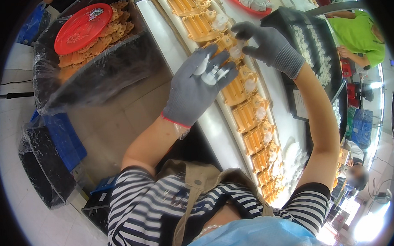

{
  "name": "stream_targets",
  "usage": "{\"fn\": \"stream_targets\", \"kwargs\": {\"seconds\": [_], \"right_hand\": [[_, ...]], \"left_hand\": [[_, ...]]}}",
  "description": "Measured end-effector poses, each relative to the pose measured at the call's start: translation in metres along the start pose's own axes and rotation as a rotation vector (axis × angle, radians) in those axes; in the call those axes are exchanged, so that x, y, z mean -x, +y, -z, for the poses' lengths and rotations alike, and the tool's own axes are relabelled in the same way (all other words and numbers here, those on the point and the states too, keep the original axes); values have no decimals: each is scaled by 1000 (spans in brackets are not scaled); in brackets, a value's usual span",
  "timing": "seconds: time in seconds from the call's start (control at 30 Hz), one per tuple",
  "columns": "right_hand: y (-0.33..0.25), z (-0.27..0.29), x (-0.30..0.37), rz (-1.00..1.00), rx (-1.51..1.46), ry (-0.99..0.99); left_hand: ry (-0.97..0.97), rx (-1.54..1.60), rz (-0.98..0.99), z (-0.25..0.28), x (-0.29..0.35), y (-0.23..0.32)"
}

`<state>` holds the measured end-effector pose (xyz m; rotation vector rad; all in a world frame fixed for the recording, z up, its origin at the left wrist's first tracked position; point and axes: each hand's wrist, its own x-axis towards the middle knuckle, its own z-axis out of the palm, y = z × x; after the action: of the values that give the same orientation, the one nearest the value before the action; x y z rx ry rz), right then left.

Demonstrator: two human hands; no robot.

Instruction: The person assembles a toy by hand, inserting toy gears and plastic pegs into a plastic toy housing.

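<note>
White parts (pixel 209 78) on left hand (pixel 192 86), fingers spread — open gap — right hand (pixel 273 48), fingers apart, by edge of orange housings (pixel 244 117).

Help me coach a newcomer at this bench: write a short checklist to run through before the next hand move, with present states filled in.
1. Gloves on: ok; left hand and right hand both wear gray ones.
2. Right hand free: ok; thumb and fingers are apart, with nothing visible between them.
3. White parts secured: cannot tell; they lie across the left hand's fingers, but the hold is unclear.
4. Orange molded parts lined up: ok; they form one long row.
5. Part beneath the hands fully visible: not ok; the hands partly cover it.
6. White pieces nearby: ok; they lie in the black tray beside the right arm.
</note>
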<state>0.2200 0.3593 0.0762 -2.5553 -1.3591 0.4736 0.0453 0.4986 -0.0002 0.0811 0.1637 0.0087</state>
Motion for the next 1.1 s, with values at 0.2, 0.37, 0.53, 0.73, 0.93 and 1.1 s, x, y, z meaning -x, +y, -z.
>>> {"fn": "stream_targets", "kwargs": {"seconds": [0.2, 0.37, 0.53, 0.73, 0.93, 1.1], "right_hand": [[0, -1, 0, 44, 17, 25], [-6, 2, -3, 17, -5, 2], [-4, 7, 0, -9, -39, 12], [4, 3, 0, 44, -65, -19], [0, 3, 2, 68, -24, 27], [4, 2, 1, 127, 64, 76]], "left_hand": [[9, 7, 4, 1, -1, 0], [-23, 24, 1, 1, 0, 0], [-27, 14, -5, 1, -1, -1], [-6, -20, -22, 2, 1, 0], [7, -25, -19, 2, -1, -1], [11, -12, -14, 1, -1, -1]]}}
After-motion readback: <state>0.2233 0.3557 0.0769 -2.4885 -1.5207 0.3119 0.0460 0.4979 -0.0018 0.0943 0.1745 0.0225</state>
